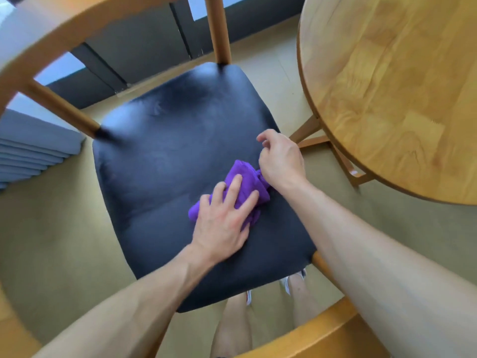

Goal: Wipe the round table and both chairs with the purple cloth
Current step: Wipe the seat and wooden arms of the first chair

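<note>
Cloth [242, 182], purple and bunched into a loose roll, lies on the right half of our chair's dark padded seat [165, 156], under both of our hands. We press our left hand [224, 215] flat on top of it, fingers straight and slightly spread, the palm resting partly on the seat just behind the bundle. Our right hand [280, 161] sits at the far right end of the cloth with the fingers curled; it seems to pinch an edge of the fabric there, though the grip itself is hidden beneath the hand, so we cannot tell for sure.

We look straight down through the chair's curved wooden backrest [64, 29], which arcs around the upper left of the view, with two wooden posts meeting the seat at its back corners. The round wooden table [387, 86] stands just beside the chair on the right, its edge close to the seat but apart from it, and part of its leg frame shows below the top. Beneath the seat's near edge we see our bare legs and light shoes [291, 280] on a pale floor [51, 228].
</note>
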A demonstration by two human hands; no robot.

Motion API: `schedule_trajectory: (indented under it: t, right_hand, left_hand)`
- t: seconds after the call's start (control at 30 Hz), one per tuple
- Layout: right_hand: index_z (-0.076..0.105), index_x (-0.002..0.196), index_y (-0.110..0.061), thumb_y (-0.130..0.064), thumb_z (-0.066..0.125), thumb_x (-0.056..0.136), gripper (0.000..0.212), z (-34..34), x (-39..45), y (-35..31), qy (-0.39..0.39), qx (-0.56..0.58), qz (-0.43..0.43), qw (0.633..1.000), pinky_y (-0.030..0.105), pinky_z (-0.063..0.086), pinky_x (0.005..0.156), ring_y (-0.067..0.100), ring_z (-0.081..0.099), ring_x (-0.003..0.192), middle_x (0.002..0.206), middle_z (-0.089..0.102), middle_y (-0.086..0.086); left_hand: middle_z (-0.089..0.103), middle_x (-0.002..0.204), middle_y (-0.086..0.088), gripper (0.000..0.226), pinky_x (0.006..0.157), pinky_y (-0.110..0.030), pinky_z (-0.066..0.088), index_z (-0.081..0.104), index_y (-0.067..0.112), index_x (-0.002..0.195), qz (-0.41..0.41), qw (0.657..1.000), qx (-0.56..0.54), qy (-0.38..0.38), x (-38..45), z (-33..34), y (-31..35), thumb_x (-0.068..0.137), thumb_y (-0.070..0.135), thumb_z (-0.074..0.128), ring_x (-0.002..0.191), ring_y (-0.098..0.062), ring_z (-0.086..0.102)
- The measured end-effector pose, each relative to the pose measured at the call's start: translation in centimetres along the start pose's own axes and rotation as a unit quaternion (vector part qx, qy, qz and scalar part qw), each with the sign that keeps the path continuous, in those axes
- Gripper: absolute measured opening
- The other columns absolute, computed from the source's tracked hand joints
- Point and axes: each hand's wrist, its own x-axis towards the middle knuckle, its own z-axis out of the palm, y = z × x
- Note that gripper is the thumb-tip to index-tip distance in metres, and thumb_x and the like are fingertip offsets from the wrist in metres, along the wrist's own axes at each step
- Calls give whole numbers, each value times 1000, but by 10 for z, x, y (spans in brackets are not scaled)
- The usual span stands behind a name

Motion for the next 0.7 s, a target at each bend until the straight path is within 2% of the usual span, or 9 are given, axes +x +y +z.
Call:
schedule_trajectory:
  t: [0.1, 0.13, 0.23, 0.3, 0.4, 0.47, 0.57, 0.63, 0.7]
  right_hand:
    - [58, 131, -21, -17, 39, 101, 36, -5, 20, 10, -37, -6, -87, 995, 39, 44, 101, 27, 56, 122, 133, 62, 4]
    - [58, 132, -20, -20, 38, 102, 36, -8, 27, 9, -59, -3, -118, 991, 39, 42, 103, 26, 55, 124, 135, 61, 4]
    - [58, 132, -17, -22, 38, 103, 36, -9, 54, 1, -136, 3, -186, 973, 40, 39, 107, 25, 53, 126, 135, 61, 6]
    - [61, 127, -18, -24, 37, 101, 36, -12, 71, -3, -168, -24, -196, 966, 41, 41, 105, 26, 55, 122, 129, 64, 7]
    - [59, 132, -14, -13, 37, 103, 36, -22, 86, -3, -213, -64, -206, 953, 27, 34, 107, 22, 51, 127, 136, 60, 5]
    - [58, 133, -14, -4, 38, 100, 40, -26, 84, 1, -212, -81, -229, 947, 23, 30, 107, 19, 48, 129, 139, 57, 3]
    - [63, 126, -15, 0, 39, 95, 43, -24, 75, 19, -186, -76, -241, 950, 31, 33, 113, 20, 49, 130, 136, 58, 3]
    - [64, 125, -13, -2, 39, 96, 40, -27, 64, 34, -159, -57, -217, 962, 33, 36, 111, 21, 52, 127, 133, 60, 5]
    - [61, 130, -12, -8, 40, 100, 37, -35, 48, 48, -123, -23, -153, 980, 30, 36, 109, 22, 52, 127, 135, 60, 6]
  left_hand:
    - [52, 137, -13, 62, 62, -41, 46, 56, 25, 126, 56, 998, 11, 23, 30, -6, -30, 66, 29, 71, 98, -36, 53]
    - [51, 138, -11, 64, 64, -41, 46, 55, 26, 126, 23, 999, 18, 24, 44, -11, -42, 65, 28, 70, 98, -36, 53]
    - [46, 141, -7, 65, 70, -44, 44, 49, 29, 135, -199, 979, 5, 50, 86, -21, -41, 72, 29, 67, 101, -36, 52]
    - [47, 139, -7, 63, 68, -43, 43, 49, 29, 132, -262, 964, -7, 50, 93, -19, -9, 71, 22, 64, 98, -36, 51]
    - [50, 130, -6, 55, 65, -40, 38, 55, 30, 119, -146, 988, -35, 46, 70, -9, 54, 66, 16, 62, 93, -34, 48]
    - [50, 131, -4, 45, 68, -41, 36, 56, 31, 116, 51, 997, -62, 4, 42, -2, 83, 73, 18, 56, 98, -34, 48]
    - [47, 138, 0, 38, 74, -42, 38, 56, 34, 119, 296, 952, -47, -64, 33, 0, 77, 87, 23, 39, 107, -32, 48]
    - [45, 142, 1, 42, 74, -43, 40, 54, 37, 122, 293, 954, -26, -58, 51, -1, 57, 82, 25, 50, 108, -30, 47]
    - [44, 145, 1, 52, 74, -43, 41, 52, 39, 125, 199, 979, -20, -30, 71, -4, 38, 75, 27, 58, 108, -29, 49]
